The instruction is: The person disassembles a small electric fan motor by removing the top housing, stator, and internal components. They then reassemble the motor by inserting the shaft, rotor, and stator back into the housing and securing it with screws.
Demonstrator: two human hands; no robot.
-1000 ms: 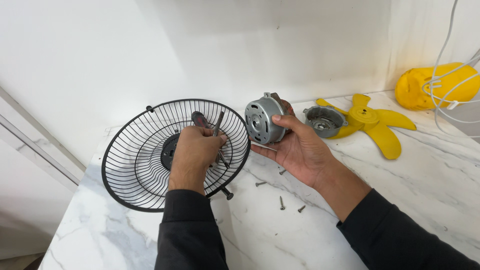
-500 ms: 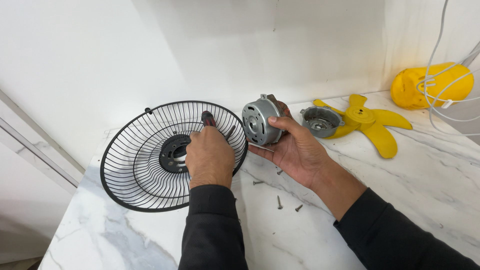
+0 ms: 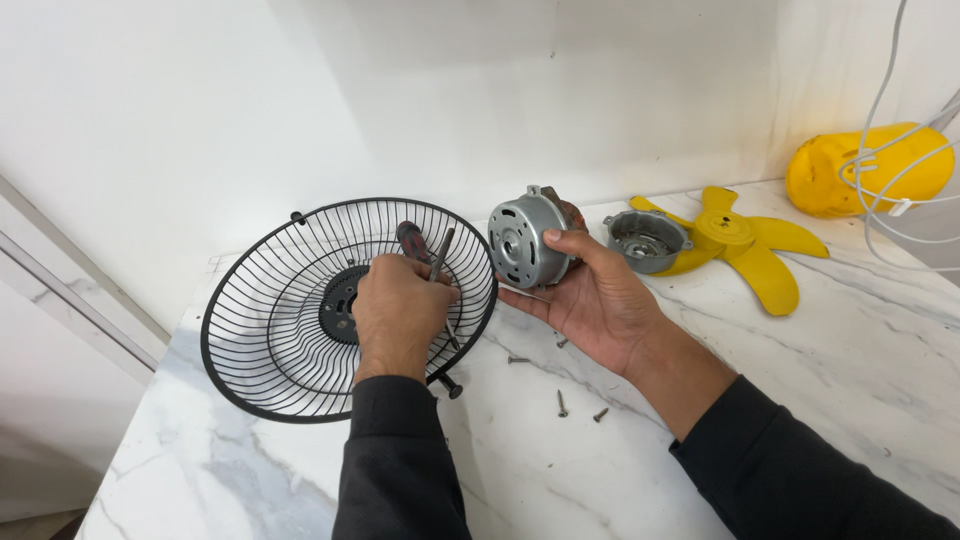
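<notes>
Motor (image 3: 527, 240) rests gripped in right hand (image 3: 590, 300); left hand (image 3: 398, 310), at 9 o'clock, has lifted, now clasping screwdriver (image 3: 412, 240) over grille (image 3: 290, 330).

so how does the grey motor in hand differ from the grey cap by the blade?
The motor is held in the right hand, closed face toward the camera; the cap lies on the marble table against the yellow fan blade, hollow side showing. The motor looks larger and deeper. Both are round grey metal.
</notes>
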